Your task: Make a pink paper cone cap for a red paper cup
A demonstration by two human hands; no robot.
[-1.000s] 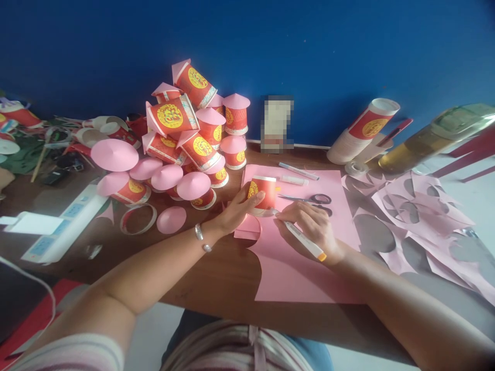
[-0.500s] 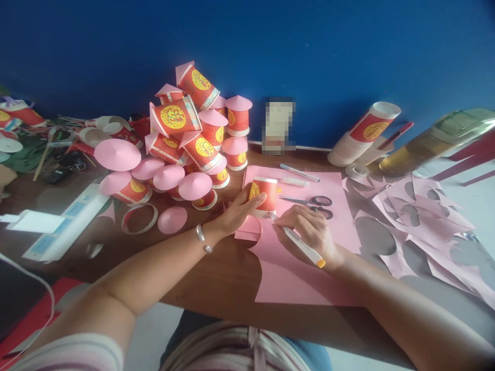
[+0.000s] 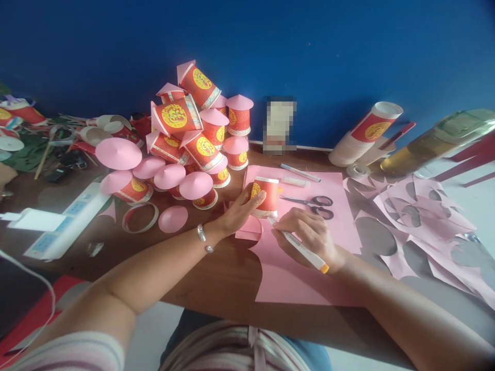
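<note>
My left hand is closed round a red paper cup with a yellow emblem, its white-rimmed bottom edge facing down. In my right hand is a white marker with an orange end, its tip close to the cup's lower edge; I cannot tell if they touch. Both are above a pink paper sheet. Black-handled scissors lie open on the sheet behind my right hand, with a capped pen and a white tube beyond them.
Red cups with pink cone tops are piled at the back left. A tape roll, a pink cone and a power strip lie left. Cut pink scraps, stacked cups and a bottle stand or lie right.
The marker tip has shifted slightly down and left, from beside the cup's lower edge to just below it. My left hand keeps its hold on the cup; the whole view has drifted slightly.
</note>
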